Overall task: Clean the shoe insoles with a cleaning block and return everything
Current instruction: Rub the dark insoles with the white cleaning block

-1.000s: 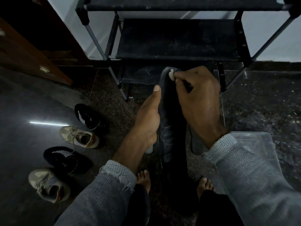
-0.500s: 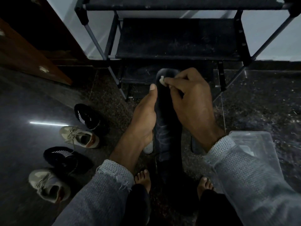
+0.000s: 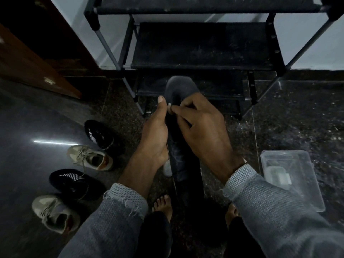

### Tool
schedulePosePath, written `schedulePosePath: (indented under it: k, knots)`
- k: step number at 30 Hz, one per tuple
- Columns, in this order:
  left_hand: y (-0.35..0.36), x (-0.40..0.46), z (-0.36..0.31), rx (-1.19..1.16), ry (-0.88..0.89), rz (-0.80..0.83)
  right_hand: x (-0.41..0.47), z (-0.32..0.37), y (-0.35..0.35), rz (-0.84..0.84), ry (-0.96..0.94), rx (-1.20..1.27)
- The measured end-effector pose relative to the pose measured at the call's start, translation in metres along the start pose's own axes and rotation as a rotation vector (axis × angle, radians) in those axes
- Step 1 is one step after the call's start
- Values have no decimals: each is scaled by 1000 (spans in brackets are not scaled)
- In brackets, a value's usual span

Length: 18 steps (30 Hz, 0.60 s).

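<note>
A dark shoe insole [image 3: 178,86] stands lengthwise in front of me, its rounded tip pointing away. My left hand [image 3: 155,135] holds it along its left edge, thumb stretched up the side. My right hand [image 3: 201,127] pinches a small white cleaning block [image 3: 169,105] against the insole's upper left part, close to my left thumb. Pale rub marks [image 3: 176,153] show on the insole's middle. A light object [image 3: 167,167] peeks out under my left palm; what it is I cannot tell.
A black shoe rack [image 3: 204,45] stands just beyond the insole. Two black and two beige sneakers [image 3: 91,157] lie on the dark floor at left. A clear plastic box [image 3: 290,175] sits on the floor at right. My bare feet [image 3: 162,203] are below.
My right hand has slid the cleaning block down and to the left along the insole, from near its tip toward my left thumb. More of the insole's tip is uncovered.
</note>
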<state>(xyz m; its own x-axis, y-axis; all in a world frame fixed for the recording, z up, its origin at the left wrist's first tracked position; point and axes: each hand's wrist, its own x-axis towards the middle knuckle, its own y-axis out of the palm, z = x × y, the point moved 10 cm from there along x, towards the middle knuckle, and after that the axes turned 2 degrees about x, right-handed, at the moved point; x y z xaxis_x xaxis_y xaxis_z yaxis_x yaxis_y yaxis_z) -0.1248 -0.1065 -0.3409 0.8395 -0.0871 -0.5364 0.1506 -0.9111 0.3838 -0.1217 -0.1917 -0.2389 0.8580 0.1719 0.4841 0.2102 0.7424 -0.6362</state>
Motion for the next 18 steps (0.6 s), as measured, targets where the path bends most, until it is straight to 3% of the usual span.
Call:
schedulePosePath:
  k: [11,18]
  knots:
    - [26,-6,8,-56,-37,100,15,-17,-27,-138,96,27]
    - [12,-1,1,10,17,22,12,-28,-25,-90,135,1]
